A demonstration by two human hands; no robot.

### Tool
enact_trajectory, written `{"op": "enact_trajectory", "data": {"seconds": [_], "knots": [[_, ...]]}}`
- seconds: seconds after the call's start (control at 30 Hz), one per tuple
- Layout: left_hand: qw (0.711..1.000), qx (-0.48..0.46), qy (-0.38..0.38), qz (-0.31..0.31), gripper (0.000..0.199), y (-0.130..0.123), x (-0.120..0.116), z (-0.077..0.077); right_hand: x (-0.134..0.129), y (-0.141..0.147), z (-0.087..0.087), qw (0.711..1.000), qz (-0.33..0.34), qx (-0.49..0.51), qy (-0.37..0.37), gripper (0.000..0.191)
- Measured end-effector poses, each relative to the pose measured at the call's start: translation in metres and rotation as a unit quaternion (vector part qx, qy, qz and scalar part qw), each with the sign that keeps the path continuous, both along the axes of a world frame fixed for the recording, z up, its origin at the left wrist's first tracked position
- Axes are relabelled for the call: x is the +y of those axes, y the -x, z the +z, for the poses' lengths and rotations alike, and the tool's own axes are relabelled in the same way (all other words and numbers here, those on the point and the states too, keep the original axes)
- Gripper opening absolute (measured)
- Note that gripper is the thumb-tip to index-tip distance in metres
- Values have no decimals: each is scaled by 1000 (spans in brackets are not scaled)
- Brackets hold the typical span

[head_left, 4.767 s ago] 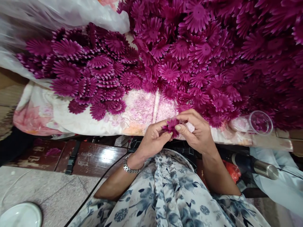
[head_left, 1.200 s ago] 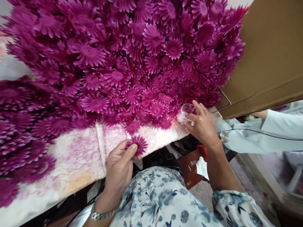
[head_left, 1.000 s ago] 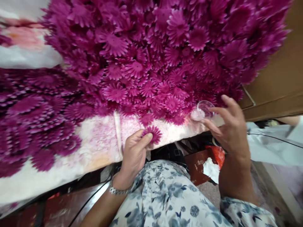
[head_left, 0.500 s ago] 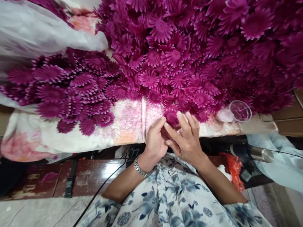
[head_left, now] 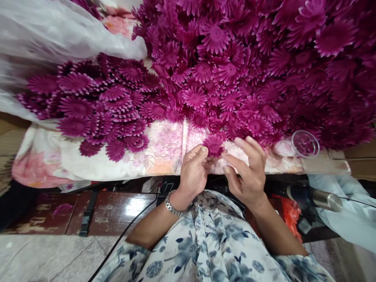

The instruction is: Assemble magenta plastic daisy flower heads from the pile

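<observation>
My left hand is closed, its thumb and fingers pinching a magenta artificial flower head by its lower left edge. The petals face up toward me. To the right of it, my right hand has its fingers spread and curved, with the fingertips close to the flower's right side; whether one touches it I cannot tell. Beyond both hands rises a large heap of magenta flower heads. A smaller group of stacked flower heads lies to the left.
A clear plastic cup lies tipped at the right on the patterned cloth. White plastic sheeting covers the far left. Below the table edge at the right are a metal-ended flask and a red plastic bag.
My right hand has moved right, away from my left, and its fingers have spread. The flower in my left hand shows more fully. The view has shifted slightly left.
</observation>
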State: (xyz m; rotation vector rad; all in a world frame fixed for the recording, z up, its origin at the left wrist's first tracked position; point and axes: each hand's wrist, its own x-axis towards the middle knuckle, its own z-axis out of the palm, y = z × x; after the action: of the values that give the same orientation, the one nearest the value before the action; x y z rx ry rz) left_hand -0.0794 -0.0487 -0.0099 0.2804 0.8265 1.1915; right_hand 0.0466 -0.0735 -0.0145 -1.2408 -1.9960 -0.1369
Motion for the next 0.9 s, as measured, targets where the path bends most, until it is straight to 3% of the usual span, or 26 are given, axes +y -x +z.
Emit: {"op": "enact_trajectory", "data": {"seconds": [0.17, 0.3, 0.37, 0.43, 0.57, 0.67, 0.77, 0.9], "knots": [[999, 49, -13, 15, 36, 0, -5, -3, 6, 0, -8, 997, 9, -73, -6, 33], [990, 127, -56, 21, 38, 4, -7, -11, 3, -3, -6, 997, 56, 49, 23, 21], [980, 178, -87, 29, 36, 7, -9, -14, 5, -3, 2, 990, 42, 123, 53, 24], [965, 232, -123, 17, 35, 9, -11, -15, 9, -2, 9, 978, 31, 167, 123, 30], [917, 343, -201, -19, 40, 12, -14, -10, 13, 5, 12, 930, 97, 227, 271, 17], [893, 391, -223, -17, 44, 14, -13, -7, 10, 8, 8, 915, 92, 271, 283, 10], [882, 412, -230, -3, 44, 15, -11, -7, 6, 10, 3, 900, 104, 299, 300, 18], [897, 376, -233, -17, 41, 15, -14, -8, 4, 13, -2, 884, 65, 353, 300, 20]]}}
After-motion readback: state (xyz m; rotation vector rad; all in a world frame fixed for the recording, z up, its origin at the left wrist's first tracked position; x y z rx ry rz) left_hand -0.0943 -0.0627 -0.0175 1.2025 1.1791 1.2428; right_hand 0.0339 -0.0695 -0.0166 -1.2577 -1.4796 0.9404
